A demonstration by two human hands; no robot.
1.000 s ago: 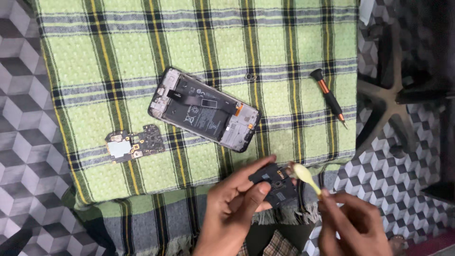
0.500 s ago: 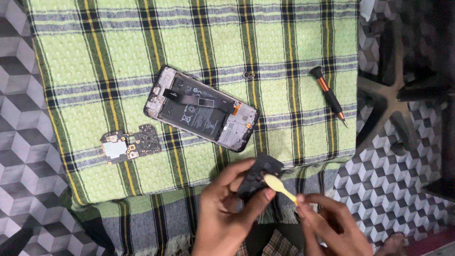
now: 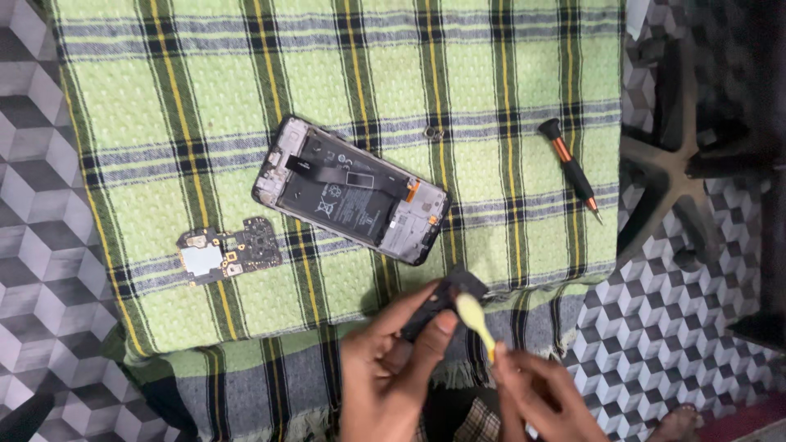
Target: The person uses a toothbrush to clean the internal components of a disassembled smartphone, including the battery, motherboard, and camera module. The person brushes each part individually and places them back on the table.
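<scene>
Count: one circuit board [image 3: 229, 252], left of centre on green plaid cloth [image 3: 164, 98], long axis near horizontal. One opened phone [image 3: 352, 190], centre, back cover off, long axis running upper left to lower right. One small screw [image 3: 432, 132] above phone. Left hand [image 3: 393, 368], bottom centre, fingers closed around one small black part [image 3: 438, 301], part slanting lower left to upper right. Right hand [image 3: 536, 397], lower right, pinching one pale brush [image 3: 476, 321], head against black part. One screwdriver [image 3: 571, 168], upper right, tip pointing lower right.

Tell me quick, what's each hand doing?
Left hand: fingers closed on the small black part.
Right hand: fingers closed on the pale brush.
</scene>
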